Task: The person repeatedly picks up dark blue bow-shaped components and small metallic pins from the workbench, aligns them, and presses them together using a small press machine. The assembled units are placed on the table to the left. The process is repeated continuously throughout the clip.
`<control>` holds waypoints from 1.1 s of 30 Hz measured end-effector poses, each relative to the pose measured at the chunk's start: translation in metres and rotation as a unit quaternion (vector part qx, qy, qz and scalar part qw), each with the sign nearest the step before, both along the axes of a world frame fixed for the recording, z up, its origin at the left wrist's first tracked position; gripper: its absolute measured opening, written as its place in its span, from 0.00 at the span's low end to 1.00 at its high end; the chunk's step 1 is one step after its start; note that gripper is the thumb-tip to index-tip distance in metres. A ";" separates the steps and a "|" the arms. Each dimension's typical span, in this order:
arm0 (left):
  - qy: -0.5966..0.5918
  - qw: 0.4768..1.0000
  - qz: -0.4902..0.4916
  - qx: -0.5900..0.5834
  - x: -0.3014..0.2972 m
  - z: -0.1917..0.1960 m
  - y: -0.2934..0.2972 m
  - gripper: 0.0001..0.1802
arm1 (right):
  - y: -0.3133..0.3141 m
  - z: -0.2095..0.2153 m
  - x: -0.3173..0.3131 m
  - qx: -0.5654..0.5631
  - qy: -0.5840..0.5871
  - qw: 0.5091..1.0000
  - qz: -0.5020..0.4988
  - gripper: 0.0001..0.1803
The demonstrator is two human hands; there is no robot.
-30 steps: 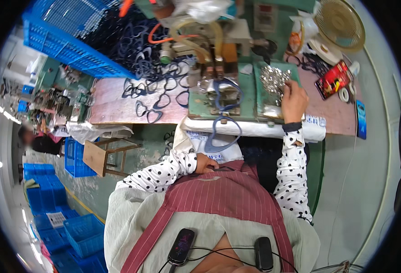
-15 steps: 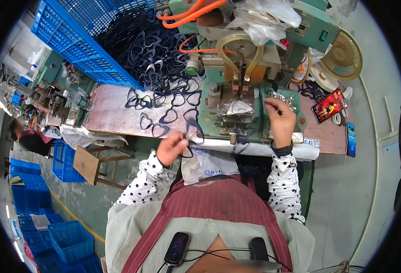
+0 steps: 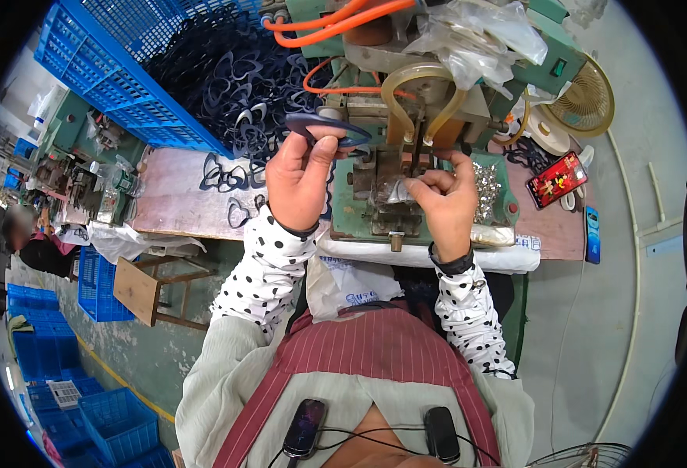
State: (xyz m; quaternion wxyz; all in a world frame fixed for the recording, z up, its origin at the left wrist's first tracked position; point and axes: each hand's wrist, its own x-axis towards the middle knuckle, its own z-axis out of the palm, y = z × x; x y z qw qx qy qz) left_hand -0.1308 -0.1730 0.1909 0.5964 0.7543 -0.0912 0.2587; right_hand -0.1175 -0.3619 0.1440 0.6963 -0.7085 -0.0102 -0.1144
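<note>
My left hand [image 3: 297, 183] is raised at the left side of the green press machine [image 3: 348, 207]. Its thumb and fingers pinch a dark blue, loop-shaped strap piece [image 3: 351, 140]. My right hand [image 3: 449, 204] is at the middle of the press, with its fingertips drawn together beside the metal tooling [image 3: 416, 160]. Whatever may be between those fingertips is too small to make out. Clear plastic film [image 3: 393, 189] covers the lower block of the press. Close to my right hand lies a heap of small shiny metal parts [image 3: 487, 191] in a green tray.
A large blue crate [image 3: 137, 86] full of dark loops stands at the back left, with loose loops [image 3: 223, 175] on the table before it. Orange hoses [image 3: 343, 23] cross above the press. A fan [image 3: 581, 97], red box [image 3: 558, 181] and blue phone [image 3: 591, 234] are at right.
My left hand has moved up and right, lifting a loop to the press. My right hand has gone left from beside the metal parts to the tooling.
</note>
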 end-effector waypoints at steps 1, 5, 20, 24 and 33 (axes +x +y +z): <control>0.022 0.999 0.023 0.042 -0.003 -0.002 0.000 0.07 | 0.000 -0.003 0.000 0.008 -0.005 1.000 -0.010 0.29; -0.335 0.875 -0.178 0.299 -0.025 -0.024 -0.012 0.19 | 0.006 -0.003 0.001 0.017 -0.036 0.999 -0.028 0.31; -0.020 0.985 -0.035 -0.170 0.005 0.005 -0.011 0.10 | 0.004 0.000 0.001 -0.024 -0.094 0.995 -0.007 0.29; -0.126 0.989 -0.043 0.071 -0.008 -0.003 -0.014 0.10 | 0.009 -0.015 0.002 0.018 -0.129 0.991 -0.016 0.29; -0.338 0.867 -0.211 0.299 -0.021 -0.069 -0.050 0.23 | -0.091 -0.047 0.036 -0.238 -0.166 0.935 -0.204 0.18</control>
